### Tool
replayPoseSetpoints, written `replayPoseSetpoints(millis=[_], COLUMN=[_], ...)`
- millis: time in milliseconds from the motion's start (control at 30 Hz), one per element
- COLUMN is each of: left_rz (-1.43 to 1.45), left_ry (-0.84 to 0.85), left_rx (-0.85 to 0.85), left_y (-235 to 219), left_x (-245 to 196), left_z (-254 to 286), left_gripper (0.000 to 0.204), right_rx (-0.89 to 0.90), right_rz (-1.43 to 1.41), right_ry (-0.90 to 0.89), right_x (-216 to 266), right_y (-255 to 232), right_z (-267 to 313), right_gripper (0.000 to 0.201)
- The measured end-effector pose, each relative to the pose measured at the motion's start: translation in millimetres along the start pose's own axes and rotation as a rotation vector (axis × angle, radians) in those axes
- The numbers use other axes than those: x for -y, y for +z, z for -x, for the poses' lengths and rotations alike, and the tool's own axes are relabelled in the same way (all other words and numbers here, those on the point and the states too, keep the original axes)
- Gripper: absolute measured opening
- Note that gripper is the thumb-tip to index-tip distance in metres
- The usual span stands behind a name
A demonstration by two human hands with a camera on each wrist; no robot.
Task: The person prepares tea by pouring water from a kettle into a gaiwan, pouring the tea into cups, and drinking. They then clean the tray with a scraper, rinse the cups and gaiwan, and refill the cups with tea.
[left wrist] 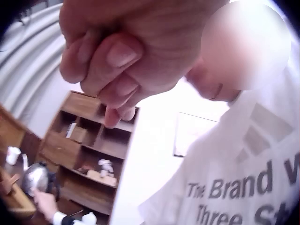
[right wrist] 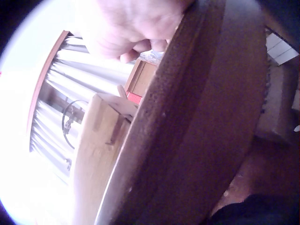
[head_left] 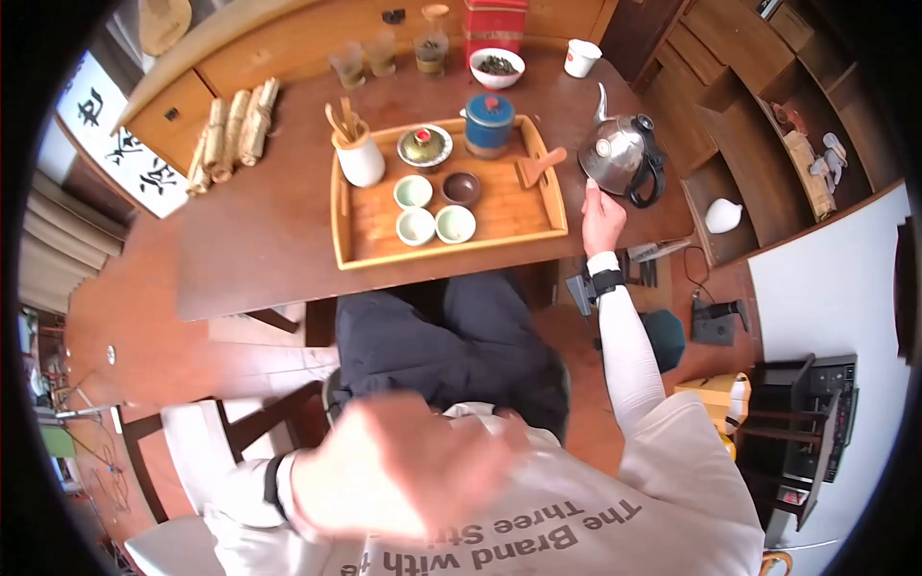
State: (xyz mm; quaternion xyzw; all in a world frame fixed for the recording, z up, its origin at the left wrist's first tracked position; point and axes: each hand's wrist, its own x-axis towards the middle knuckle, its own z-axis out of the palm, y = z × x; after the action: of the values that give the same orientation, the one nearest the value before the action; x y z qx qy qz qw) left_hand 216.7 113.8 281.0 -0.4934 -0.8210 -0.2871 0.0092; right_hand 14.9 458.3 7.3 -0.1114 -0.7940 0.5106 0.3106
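Note:
Raised in front of the shirt, my left hand (head_left: pixel 408 470) is blurred in the head view; in the left wrist view the same hand (left wrist: pixel 126 51) has curled fingers with nothing visible in them. My right hand (head_left: pixel 603 223) rests at the table's front right edge, its fingertips close to the base of a steel kettle (head_left: pixel 615 154) with a black handle. Whether they touch the kettle I cannot tell. Seen by the right wrist camera, the right hand (right wrist: pixel 136 23) is loosely bent above the table edge (right wrist: pixel 154 140).
A bamboo tray (head_left: pixel 384 257) bears several small cups, a lidded bowl (head_left: pixel 424 146), a blue pot (head_left: pixel 489 125), a wooden brush (head_left: pixel 540 168) and a white holder (head_left: pixel 361 161). Behind it stand a tea-leaf bowl (head_left: pixel 497 69), glasses and a paper cup (head_left: pixel 581 59). Rolled bundles (head_left: pixel 230 134) lie left.

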Motion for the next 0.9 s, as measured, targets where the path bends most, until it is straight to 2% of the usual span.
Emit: replayPoseSetpoints(millis=[67,133,200,233,300,400,467,533,567,600,667,700,733,800,900], left_rz=[-0.009,-0.055,-0.097,-0.103,-0.277,-0.342,-0.367,-0.503,-0.381,-0.37,-0.052,-0.063,-0.055,-0.192,-0.19], left_ry=[-0.228,-0.56,-0.742,-0.733,-0.827,-0.86,-0.874,-0.871,-0.938,-0.938,-0.938,-0.917,-0.913,-1.132,-1.184], left_rx=[-0.363,-0.529,-0.651,-0.652,-0.805,-0.858,-0.809,-0.787,-0.73,-0.719,-1.077,-1.027,-1.03,-0.761,-0.735], left_y=[35,54,79,90,108,125,127,132,135,139,142,146,143,136,134], left_x=[44,88,145,169,211,253,266,272,272,276,272,277,278,273,271], left_z=[13,26,43,48,53,48,44,42,45,43,34,39,35,31,23], left_gripper=[0.007,0.017,0.03,0.03,0.033,0.035,0.032,0.026,0.01,0.01,0.023,0.037,0.037,0.031,0.028], right_rx=[0.0,-0.002,0.004,0.004,-0.003,0.006,-0.006,0.004,0.009,0.015,0.026,0.088,0.147,0.155,0.216], right_rz=[-0.014,0.032,0.078,0.069,0.063,0.059,0.095,0.097,0.078,0.067,0.059,0.072,0.085,0.089,0.079], right_ry=[-0.014,0.001,-0.021,-0.01,0.0,0.021,0.055,0.074,0.054,0.041,0.035,0.124,0.212,0.213,0.178], right_x=[3,-1,9,8,9,10,13,13,14,15,16,18,22,27,37], right_y=[0,1,-1,-1,1,1,2,2,1,2,4,3,2,7,26], right_z=[1,0,2,1,-1,3,2,1,0,1,-2,-6,-10,-23,-44], right_gripper=[0.055,0.056,0.056,0.056,0.055,0.054,0.053,0.051,0.051,0.05,0.047,0.043,0.04,0.037,0.037])
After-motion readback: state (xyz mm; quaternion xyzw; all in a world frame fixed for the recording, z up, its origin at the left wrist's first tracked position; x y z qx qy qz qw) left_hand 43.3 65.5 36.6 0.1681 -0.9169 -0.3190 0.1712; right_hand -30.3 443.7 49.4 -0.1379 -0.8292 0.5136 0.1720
